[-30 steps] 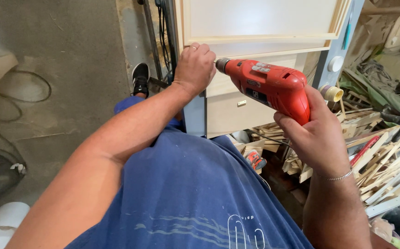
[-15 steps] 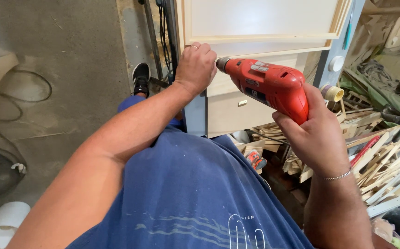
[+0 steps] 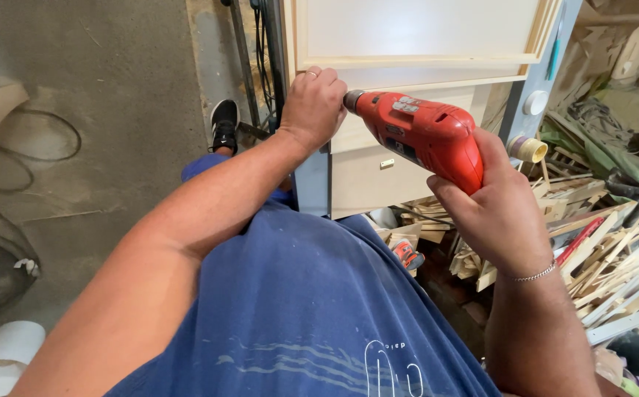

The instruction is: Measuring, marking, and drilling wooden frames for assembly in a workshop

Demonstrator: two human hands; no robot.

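I see red electric drill (image 3: 426, 136), glossy plastic body, dark chuck aimed at pale wooden panel (image 3: 415, 37). Right hand (image 3: 499, 209) wrapped tight round drill grip, just right of panel's lower edge. Left hand (image 3: 313, 103) curled against same edge, touching chuck tip; whether it pinches anything, cannot tell. Scrap wood strips (image 3: 613, 257) piled right of panel, grey concrete floor (image 3: 91, 73) left of it.

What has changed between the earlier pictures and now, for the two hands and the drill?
Almost nothing has visibly changed. The right hand still holds the red drill in the same grip, its tip at the pale wooden panel. The left hand still rests on the panel's edge beside the tip. Nothing was taken hold of or let go. The scrap wood lies as before.
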